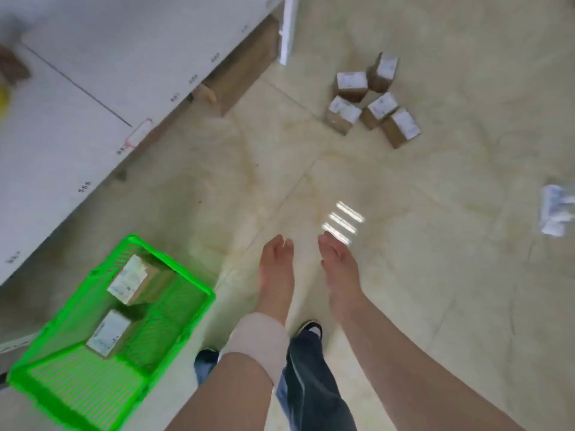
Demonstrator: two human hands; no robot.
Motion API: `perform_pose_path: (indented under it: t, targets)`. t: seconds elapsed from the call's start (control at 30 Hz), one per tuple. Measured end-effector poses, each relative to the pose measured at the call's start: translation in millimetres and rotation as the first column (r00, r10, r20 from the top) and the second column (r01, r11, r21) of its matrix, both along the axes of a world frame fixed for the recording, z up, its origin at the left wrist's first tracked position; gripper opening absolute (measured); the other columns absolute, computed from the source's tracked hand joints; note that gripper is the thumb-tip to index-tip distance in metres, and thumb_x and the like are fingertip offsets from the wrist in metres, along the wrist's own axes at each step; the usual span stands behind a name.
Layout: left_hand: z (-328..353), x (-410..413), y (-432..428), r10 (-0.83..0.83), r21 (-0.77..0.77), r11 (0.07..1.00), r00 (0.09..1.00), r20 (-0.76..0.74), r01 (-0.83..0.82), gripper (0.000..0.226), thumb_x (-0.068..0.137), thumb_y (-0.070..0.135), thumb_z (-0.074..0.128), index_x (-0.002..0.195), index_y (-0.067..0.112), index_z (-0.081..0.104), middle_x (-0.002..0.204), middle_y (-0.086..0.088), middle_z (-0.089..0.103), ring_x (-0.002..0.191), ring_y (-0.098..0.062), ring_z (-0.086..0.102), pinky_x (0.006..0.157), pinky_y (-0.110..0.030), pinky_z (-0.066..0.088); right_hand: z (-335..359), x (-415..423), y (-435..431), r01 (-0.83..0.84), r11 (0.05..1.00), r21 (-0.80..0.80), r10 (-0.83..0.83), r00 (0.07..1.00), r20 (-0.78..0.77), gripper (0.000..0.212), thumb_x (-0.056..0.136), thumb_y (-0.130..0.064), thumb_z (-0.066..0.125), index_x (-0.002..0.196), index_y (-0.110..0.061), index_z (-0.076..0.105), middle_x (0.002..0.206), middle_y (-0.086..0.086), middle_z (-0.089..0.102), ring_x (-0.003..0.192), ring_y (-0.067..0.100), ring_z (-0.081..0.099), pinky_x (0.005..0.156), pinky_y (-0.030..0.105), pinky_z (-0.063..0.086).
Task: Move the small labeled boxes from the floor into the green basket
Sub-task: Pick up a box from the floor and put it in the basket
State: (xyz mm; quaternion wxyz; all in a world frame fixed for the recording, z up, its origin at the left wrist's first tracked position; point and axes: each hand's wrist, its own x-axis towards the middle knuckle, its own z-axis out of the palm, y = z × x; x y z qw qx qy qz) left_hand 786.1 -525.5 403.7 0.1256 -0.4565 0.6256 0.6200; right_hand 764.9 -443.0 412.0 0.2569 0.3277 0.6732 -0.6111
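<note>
Several small brown boxes with white labels (371, 101) lie in a loose cluster on the tiled floor at the upper right. The green plastic basket (183, 278) stands on the floor at the lower left, with two labeled boxes (130, 279) inside it. My left hand (275, 269) and my right hand (339, 265) are stretched out side by side over the floor in the middle of the view, fingers extended and holding nothing. A white band wraps my left wrist. Both hands are well short of the box cluster and to the right of the basket.
A white shelf or counter (93, 98) runs along the left, with larger cardboard boxes (239, 73) beneath it. Crumpled white paper (555, 213) lies on the floor at the right edge. My legs and shoes (308, 331) show below my arms.
</note>
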Motion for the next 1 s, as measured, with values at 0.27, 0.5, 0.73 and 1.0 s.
perform_pose_path:
  t: [0.27,0.5,0.73,1.0]
  targets:
    - [0.9,-122.7,110.6,-0.178,-0.011,0.984,0.984,-0.028,0.178,0.046,0.097,0.032,0.039,0.139,0.014,0.038,0.145,0.000,0.041,0.132,-0.013,0.039,0.096,-0.014,0.025,-13.0,-110.6,127.5,0.143,0.990,-0.002,-0.143,0.989,-0.029,0.048,0.091,-0.036,0.052,0.135,-0.017,0.047,0.140,-0.001,0.051,0.128,0.013,0.046,0.112,0.033,0.033]
    - [-17.2,-248.6,182.8,-0.263,0.014,0.965,0.965,-0.008,0.263,0.045,0.097,0.031,0.038,0.138,0.014,0.039,0.144,0.000,0.043,0.130,-0.013,0.041,0.097,-0.016,0.027,-22.7,-240.3,202.6,0.147,0.988,0.038,-0.146,0.988,-0.043,0.047,0.092,-0.037,0.050,0.134,-0.016,0.048,0.139,-0.002,0.050,0.127,0.013,0.047,0.112,0.034,0.033]
    - [-21.3,-370.1,282.1,-0.402,-0.022,0.915,0.915,0.029,0.403,0.046,0.097,0.032,0.037,0.139,0.013,0.038,0.144,-0.001,0.042,0.130,-0.013,0.040,0.091,-0.012,0.025,-26.9,-355.2,297.6,0.226,0.974,0.023,-0.227,0.974,0.014,0.046,0.092,-0.036,0.051,0.134,-0.016,0.049,0.137,-0.002,0.052,0.121,0.011,0.048,0.103,0.025,0.036]
    - [-32.6,-508.6,382.0,-0.352,-0.035,0.935,0.936,0.008,0.352,0.044,0.097,0.031,0.037,0.137,0.012,0.039,0.141,-0.002,0.045,0.121,-0.010,0.043,0.092,-0.016,0.026,-40.0,-484.6,403.7,0.177,0.984,0.031,-0.177,0.984,-0.016,0.045,0.091,-0.034,0.054,0.132,-0.015,0.051,0.133,-0.003,0.055,0.115,0.009,0.051,0.104,0.026,0.038]
